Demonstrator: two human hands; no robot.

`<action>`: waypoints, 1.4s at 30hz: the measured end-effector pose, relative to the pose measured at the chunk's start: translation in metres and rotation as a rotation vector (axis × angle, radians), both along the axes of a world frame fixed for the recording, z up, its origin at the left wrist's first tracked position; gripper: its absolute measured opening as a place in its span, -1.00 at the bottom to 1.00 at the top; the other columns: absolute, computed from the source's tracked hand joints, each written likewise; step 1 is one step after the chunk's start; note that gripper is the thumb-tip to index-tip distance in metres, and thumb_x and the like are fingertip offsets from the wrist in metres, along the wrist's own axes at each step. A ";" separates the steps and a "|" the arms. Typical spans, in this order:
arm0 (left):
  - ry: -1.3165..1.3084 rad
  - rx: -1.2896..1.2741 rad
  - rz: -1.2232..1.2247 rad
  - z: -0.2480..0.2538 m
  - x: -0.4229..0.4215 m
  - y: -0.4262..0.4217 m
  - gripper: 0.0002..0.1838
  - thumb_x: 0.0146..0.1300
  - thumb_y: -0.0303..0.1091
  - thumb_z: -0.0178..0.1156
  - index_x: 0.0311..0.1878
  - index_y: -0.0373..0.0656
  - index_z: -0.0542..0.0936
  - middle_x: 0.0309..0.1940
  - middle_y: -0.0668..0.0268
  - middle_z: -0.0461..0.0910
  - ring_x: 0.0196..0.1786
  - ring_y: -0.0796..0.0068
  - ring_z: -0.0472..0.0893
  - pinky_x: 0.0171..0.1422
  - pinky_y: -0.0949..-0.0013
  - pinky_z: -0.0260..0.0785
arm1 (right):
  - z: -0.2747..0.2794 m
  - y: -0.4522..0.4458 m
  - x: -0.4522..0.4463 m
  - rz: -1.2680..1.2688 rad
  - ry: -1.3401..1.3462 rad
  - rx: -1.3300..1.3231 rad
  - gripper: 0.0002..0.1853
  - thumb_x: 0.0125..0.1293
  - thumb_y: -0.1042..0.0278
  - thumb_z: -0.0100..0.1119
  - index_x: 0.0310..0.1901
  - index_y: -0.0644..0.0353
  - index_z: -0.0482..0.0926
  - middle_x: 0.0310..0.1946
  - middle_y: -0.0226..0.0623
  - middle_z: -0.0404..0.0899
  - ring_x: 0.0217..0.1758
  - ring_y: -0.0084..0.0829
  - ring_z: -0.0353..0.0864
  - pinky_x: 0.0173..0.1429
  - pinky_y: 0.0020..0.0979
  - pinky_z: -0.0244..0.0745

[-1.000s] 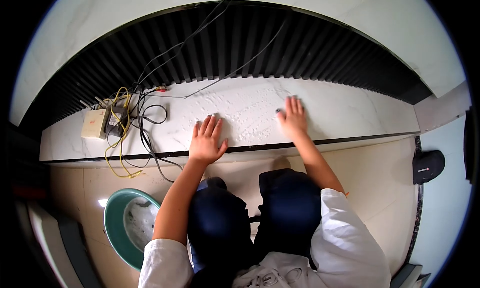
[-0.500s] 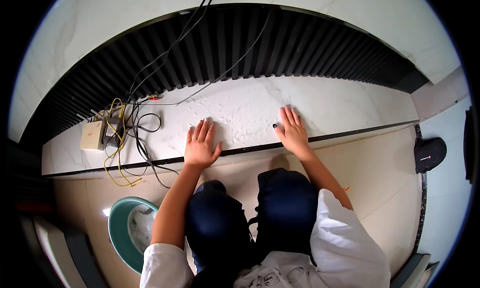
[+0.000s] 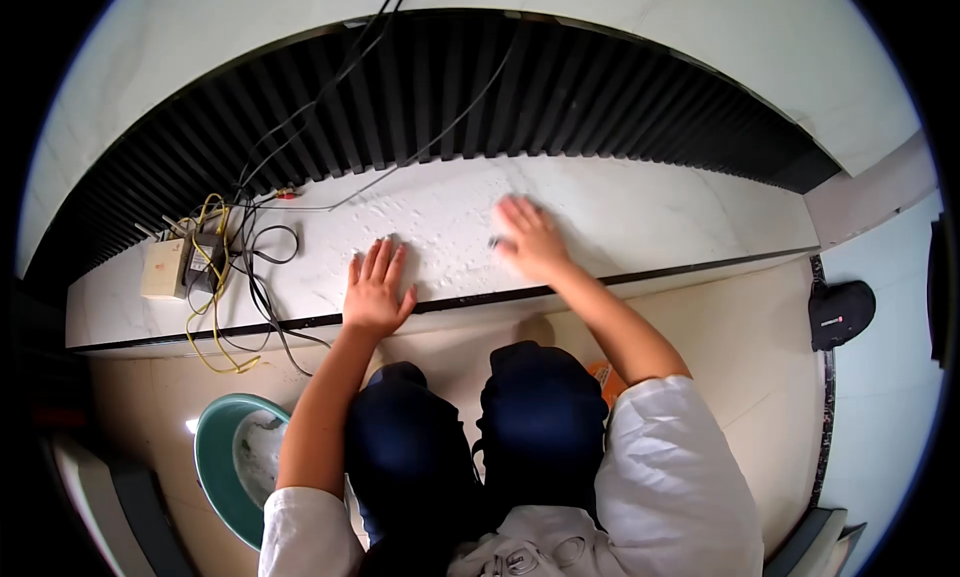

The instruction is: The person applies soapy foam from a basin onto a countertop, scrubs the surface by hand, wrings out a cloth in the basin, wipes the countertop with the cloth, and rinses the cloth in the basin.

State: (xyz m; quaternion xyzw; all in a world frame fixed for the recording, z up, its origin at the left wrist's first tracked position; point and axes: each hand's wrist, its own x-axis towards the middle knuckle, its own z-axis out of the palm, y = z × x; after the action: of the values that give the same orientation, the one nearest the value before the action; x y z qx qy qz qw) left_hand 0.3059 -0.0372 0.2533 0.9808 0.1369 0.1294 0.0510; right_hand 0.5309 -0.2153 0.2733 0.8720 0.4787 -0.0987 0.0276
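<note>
A white marbled ledge (image 3: 690, 212) runs across the view, with small wet drops or suds scattered over its middle. My left hand (image 3: 375, 292) lies flat near the ledge's front edge, fingers spread, holding nothing. Further right, my right hand (image 3: 528, 239) is over the ledge with its fingers stretched out and slightly blurred; no object shows in it. A dark spot shows at its thumb tip. The wet patch lies between and around both hands.
Left on the ledge are a white box (image 3: 164, 269), a black adapter (image 3: 204, 261) and tangled cables (image 3: 262, 277). Black slats (image 3: 440, 92) stand behind. A green basin (image 3: 222, 477) with suds is on the floor at lower left. A black item (image 3: 840, 315) lies far right.
My right hand has moved left and a little away from me over the ledge. My left hand stays flat on it. The view has shifted, and an orange item now shows beside my right knee.
</note>
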 end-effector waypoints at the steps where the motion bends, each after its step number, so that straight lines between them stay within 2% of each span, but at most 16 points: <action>1: 0.034 0.002 -0.012 0.002 0.000 0.000 -0.33 0.15 -0.05 -0.05 0.30 -0.14 0.15 0.32 0.11 0.09 0.38 0.18 0.04 0.39 0.01 -0.14 | -0.003 -0.001 0.019 -0.135 -0.020 0.057 -0.29 0.30 -0.17 -0.36 0.37 0.06 -0.11 0.42 -0.32 -0.26 0.48 -0.36 -0.34 0.46 -0.24 -0.37; 4: 0.031 0.011 -0.015 0.001 0.000 0.001 -0.33 0.15 -0.04 -0.05 0.30 -0.14 0.16 0.32 0.10 0.09 0.38 0.17 0.05 0.39 0.01 -0.15 | -0.014 -0.001 0.049 -0.364 -0.056 0.206 -0.27 0.31 -0.17 -0.40 0.37 0.14 -0.17 0.42 -0.29 -0.29 0.48 -0.32 -0.37 0.47 -0.27 -0.36; 7: 0.058 -0.024 0.006 0.005 0.001 -0.001 -0.34 0.15 -0.05 -0.06 0.30 -0.14 0.16 0.32 0.10 0.09 0.38 0.18 0.04 0.39 0.00 -0.15 | -0.018 0.004 0.011 -0.189 -0.067 0.043 -0.26 0.31 -0.16 -0.40 0.37 0.17 -0.21 0.42 -0.22 -0.30 0.48 -0.31 -0.38 0.47 -0.24 -0.36; 10: 0.044 -0.003 -0.002 0.002 0.000 0.000 -0.34 0.15 -0.05 -0.05 0.30 -0.13 0.15 0.32 0.11 0.09 0.39 0.18 0.04 0.39 0.00 -0.15 | -0.003 -0.006 -0.023 0.014 0.008 0.043 -0.27 0.31 -0.21 -0.43 0.38 0.03 -0.25 0.42 -0.34 -0.35 0.48 -0.35 -0.40 0.47 -0.24 -0.38; 17: 0.065 -0.006 0.004 0.004 0.000 0.000 -0.32 0.15 -0.04 -0.05 0.31 -0.11 0.13 0.32 0.12 0.09 0.39 0.19 0.03 0.39 0.00 -0.16 | -0.019 0.045 0.040 -0.499 -0.077 0.175 -0.29 0.29 -0.11 -0.37 0.37 0.12 -0.13 0.42 -0.31 -0.23 0.48 -0.32 -0.32 0.46 -0.24 -0.37; 21: 0.074 -0.017 0.020 0.002 0.001 0.000 -0.32 0.13 -0.01 -0.06 0.31 -0.09 0.16 0.32 0.12 0.10 0.39 0.21 0.05 0.40 0.00 -0.16 | -0.017 0.047 -0.004 0.046 0.006 0.122 -0.33 0.31 -0.12 -0.41 0.38 -0.02 -0.17 0.42 -0.34 -0.32 0.48 -0.36 -0.39 0.47 -0.24 -0.40; 22: 0.075 -0.020 0.025 0.001 0.001 0.001 -0.32 0.13 0.01 -0.07 0.30 -0.09 0.17 0.32 0.12 0.11 0.39 0.22 0.05 0.40 0.00 -0.16 | 0.008 0.046 -0.008 0.064 0.066 0.026 -0.33 0.31 -0.14 -0.39 0.38 -0.07 -0.16 0.42 -0.35 -0.30 0.48 -0.37 -0.38 0.47 -0.25 -0.39; 26: 0.049 -0.011 0.013 0.002 0.001 0.001 -0.32 0.12 0.01 -0.06 0.30 -0.09 0.17 0.32 0.12 0.11 0.39 0.21 0.05 0.39 0.00 -0.15 | -0.017 0.033 0.055 -0.496 -0.077 0.196 -0.30 0.33 -0.12 -0.44 0.36 0.18 -0.12 0.42 -0.30 -0.23 0.48 -0.32 -0.35 0.47 -0.25 -0.40; 28: 0.045 0.001 0.006 0.003 0.001 0.002 -0.32 0.13 0.01 -0.06 0.30 -0.10 0.17 0.31 0.12 0.12 0.38 0.20 0.06 0.39 0.00 -0.15 | -0.023 0.048 0.041 -0.555 -0.127 0.141 -0.29 0.32 -0.14 -0.42 0.35 0.21 -0.11 0.41 -0.29 -0.23 0.48 -0.31 -0.31 0.47 -0.23 -0.41; 30: 0.052 0.002 0.001 0.002 0.001 0.000 -0.32 0.13 0.01 -0.06 0.30 -0.10 0.17 0.31 0.11 0.12 0.38 0.20 0.06 0.39 -0.01 -0.15 | -0.029 0.056 0.003 -0.252 -0.028 0.172 -0.29 0.33 -0.17 -0.43 0.36 0.14 -0.11 0.42 -0.31 -0.24 0.48 -0.34 -0.31 0.46 -0.21 -0.41; 32: 0.064 0.004 0.012 0.000 0.001 0.001 -0.31 0.12 0.01 -0.06 0.30 -0.09 0.16 0.31 0.11 0.12 0.38 0.19 0.06 0.39 -0.01 -0.14 | -0.006 0.050 -0.039 0.265 0.041 0.106 -0.31 0.32 -0.17 -0.39 0.36 0.08 -0.09 0.41 -0.33 -0.22 0.47 -0.36 -0.29 0.46 -0.19 -0.40; 33: 0.062 0.002 0.011 0.002 0.001 0.001 -0.31 0.12 0.00 -0.05 0.31 -0.09 0.16 0.31 0.11 0.12 0.38 0.19 0.06 0.39 -0.01 -0.14 | -0.005 0.048 -0.043 0.325 0.007 0.134 -0.32 0.31 -0.15 -0.33 0.36 0.03 -0.07 0.41 -0.34 -0.18 0.47 -0.35 -0.27 0.46 -0.19 -0.37; 36: 0.042 -0.013 -0.008 0.002 0.000 0.001 -0.32 0.12 -0.05 -0.03 0.31 -0.11 0.14 0.31 0.10 0.11 0.38 0.18 0.06 0.39 -0.01 -0.15 | -0.012 0.053 0.001 -0.068 0.076 0.183 -0.32 0.30 -0.11 -0.30 0.36 0.06 -0.06 0.41 -0.34 -0.16 0.47 -0.34 -0.26 0.46 -0.18 -0.35; 38: 0.055 -0.011 -0.001 0.004 -0.001 0.001 -0.32 0.13 -0.04 -0.03 0.31 -0.11 0.14 0.31 0.10 0.10 0.38 0.18 0.05 0.39 -0.01 -0.15 | -0.021 0.043 0.026 -0.312 -0.065 0.283 -0.33 0.32 -0.06 -0.33 0.36 0.12 -0.10 0.41 -0.27 -0.23 0.48 -0.29 -0.30 0.46 -0.17 -0.37; 40: 0.060 -0.006 0.001 0.004 0.001 0.000 -0.32 0.13 -0.04 -0.03 0.31 -0.11 0.14 0.32 0.10 0.10 0.38 0.18 0.05 0.39 -0.01 -0.15 | -0.028 0.045 0.005 -0.284 -0.102 0.169 -0.31 0.31 -0.08 -0.32 0.36 0.15 -0.10 0.41 -0.24 -0.24 0.48 -0.27 -0.31 0.46 -0.19 -0.37; 42: 0.062 0.010 0.000 0.002 0.001 0.000 -0.32 0.13 -0.04 -0.03 0.31 -0.11 0.14 0.32 0.11 0.09 0.38 0.18 0.05 0.39 -0.01 -0.14 | -0.015 0.035 -0.039 0.021 0.024 0.131 -0.28 0.29 -0.14 -0.27 0.37 0.09 -0.10 0.41 -0.27 -0.22 0.48 -0.29 -0.30 0.46 -0.22 -0.34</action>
State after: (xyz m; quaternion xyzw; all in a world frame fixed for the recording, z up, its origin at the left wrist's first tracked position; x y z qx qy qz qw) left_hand 0.3065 -0.0367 0.2558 0.9846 0.1376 0.0995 0.0420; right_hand 0.4915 -0.1806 0.2586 0.8656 0.4935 -0.0772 -0.0342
